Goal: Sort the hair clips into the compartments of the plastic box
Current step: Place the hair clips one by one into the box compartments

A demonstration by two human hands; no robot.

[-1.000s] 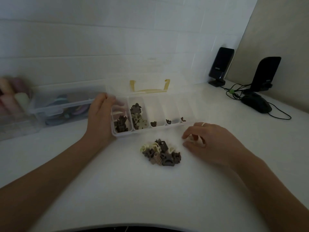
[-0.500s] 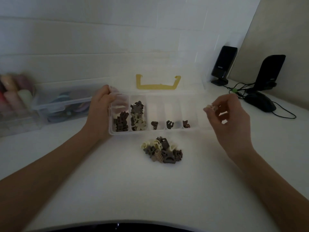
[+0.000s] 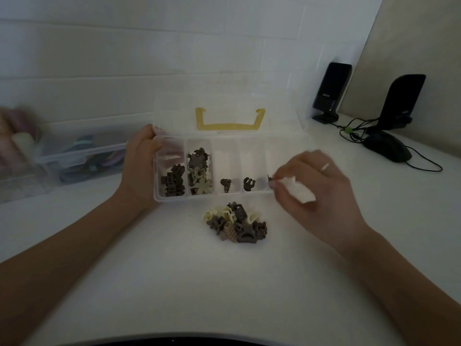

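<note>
A clear plastic box with several compartments stands open on the white table, its lid with a yellow handle up behind. My left hand grips its left end. Dark brown clips fill the first compartment and flower clips the second. The third and fourth each hold one dark clip. My right hand holds a cream clip at the box's right end, fingertips beside a half-hidden dark clip. A pile of loose clips lies in front of the box.
A clear storage bin with coloured items sits at the left against the wall. At the right stand two black speakers, with a black mouse and trailing cables.
My right hand lifted a cream clip from the table beside the pile, rose to the right, then came down to the box's right end. My left hand kept its hold on the box.
</note>
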